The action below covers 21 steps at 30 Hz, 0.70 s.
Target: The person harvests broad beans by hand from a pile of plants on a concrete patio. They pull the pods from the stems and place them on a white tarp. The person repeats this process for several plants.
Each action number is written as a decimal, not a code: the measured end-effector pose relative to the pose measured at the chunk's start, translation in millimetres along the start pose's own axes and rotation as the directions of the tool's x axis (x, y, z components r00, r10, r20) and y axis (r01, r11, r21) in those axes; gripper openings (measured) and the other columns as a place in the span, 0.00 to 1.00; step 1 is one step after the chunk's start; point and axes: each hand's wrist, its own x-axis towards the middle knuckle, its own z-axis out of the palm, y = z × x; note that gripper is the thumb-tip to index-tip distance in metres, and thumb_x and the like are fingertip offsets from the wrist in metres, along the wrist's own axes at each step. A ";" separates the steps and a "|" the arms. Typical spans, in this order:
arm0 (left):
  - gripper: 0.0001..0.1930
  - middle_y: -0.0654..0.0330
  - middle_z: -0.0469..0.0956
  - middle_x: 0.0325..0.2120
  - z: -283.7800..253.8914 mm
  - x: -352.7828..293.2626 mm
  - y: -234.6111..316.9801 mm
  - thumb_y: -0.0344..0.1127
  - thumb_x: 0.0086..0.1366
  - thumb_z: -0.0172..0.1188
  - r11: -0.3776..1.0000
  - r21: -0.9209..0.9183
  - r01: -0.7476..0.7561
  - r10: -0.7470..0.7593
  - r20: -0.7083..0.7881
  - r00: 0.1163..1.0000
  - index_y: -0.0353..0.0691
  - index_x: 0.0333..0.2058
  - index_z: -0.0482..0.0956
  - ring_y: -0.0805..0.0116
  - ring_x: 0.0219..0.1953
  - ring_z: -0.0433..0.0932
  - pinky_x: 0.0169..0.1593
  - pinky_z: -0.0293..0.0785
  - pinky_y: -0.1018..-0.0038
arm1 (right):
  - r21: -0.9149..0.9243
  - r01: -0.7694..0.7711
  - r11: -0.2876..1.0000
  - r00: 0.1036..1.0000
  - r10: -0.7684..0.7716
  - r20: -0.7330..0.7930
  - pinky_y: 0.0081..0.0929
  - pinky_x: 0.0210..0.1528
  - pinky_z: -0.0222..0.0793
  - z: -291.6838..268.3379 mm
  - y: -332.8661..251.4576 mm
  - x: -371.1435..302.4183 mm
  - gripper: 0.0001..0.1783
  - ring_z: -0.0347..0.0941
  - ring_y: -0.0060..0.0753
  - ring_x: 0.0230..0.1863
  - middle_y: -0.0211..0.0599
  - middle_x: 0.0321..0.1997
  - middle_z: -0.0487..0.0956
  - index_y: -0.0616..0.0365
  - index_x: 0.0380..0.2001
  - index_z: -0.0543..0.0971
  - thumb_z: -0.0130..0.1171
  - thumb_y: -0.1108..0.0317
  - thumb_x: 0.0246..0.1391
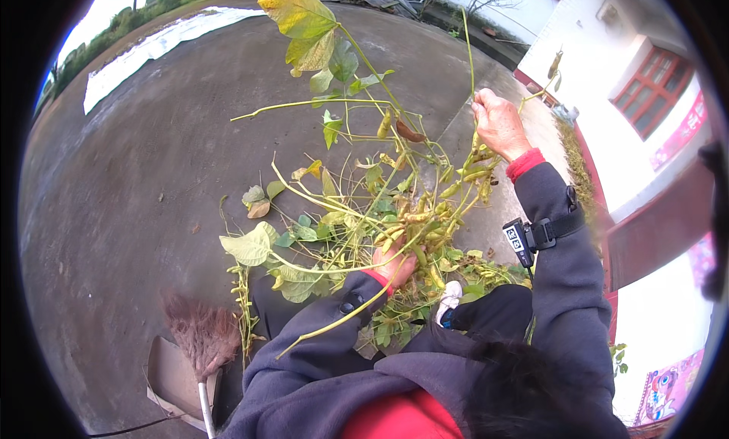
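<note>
A leafy soybean plant (410, 219) with clusters of yellow-green pods rises in front of me. My left hand (396, 263) is closed around its lower stems, close to my lap, with leaves and pods partly hiding the fingers. Farther up and to the right, my right hand (501, 122) is closed on one of the plant's thin stems, whose bare tip sticks up above the fist. Yellowing leaves (300, 18) hang at the plant's far top. More cut bean stalks (474, 276) lie on the ground around my feet.
At lower left a brownish broom (201, 340) stands against a dustpan (168, 372). Bean stalks (243, 298) lie beside it. A white shoe (449, 298) shows under the plant. White wall (585, 67) with a red window runs along the right; a white sheet (152, 48) lies far left.
</note>
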 end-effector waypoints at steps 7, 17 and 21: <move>0.23 0.56 0.76 0.32 -18.2 -12.5 35.4 0.41 0.49 0.60 0.995 -0.098 -0.034 0.026 -0.081 0.996 0.39 0.43 0.69 0.66 0.33 0.75 0.38 0.69 0.74 | 0.351 -0.250 0.902 0.966 0.257 0.029 0.30 0.22 0.63 -3.3 -1.4 -0.2 0.06 0.70 0.36 0.19 0.44 0.20 0.73 0.63 0.25 0.70 0.48 0.70 0.47; 0.21 0.57 0.76 0.32 -12.6 13.8 4.1 0.33 0.50 0.59 0.996 -0.040 -0.085 0.077 -0.170 0.982 0.37 0.44 0.67 0.70 0.34 0.74 0.38 0.69 0.76 | 0.720 -0.123 0.683 0.984 0.179 -0.003 0.09 0.12 0.52 -105.9 -19.5 18.1 0.07 0.58 0.11 0.11 0.31 0.19 0.71 0.63 0.27 0.70 0.46 0.70 0.51; 0.18 0.58 0.76 0.30 -12.0 21.3 -6.7 0.29 0.50 0.58 0.991 -0.113 -0.077 0.051 -0.214 0.976 0.35 0.41 0.68 0.73 0.32 0.73 0.35 0.69 0.78 | 0.644 -0.115 0.756 0.971 0.221 -0.087 0.10 0.13 0.55 -84.2 19.4 -32.2 0.06 0.59 0.13 0.11 0.32 0.20 0.71 0.63 0.28 0.70 0.47 0.71 0.52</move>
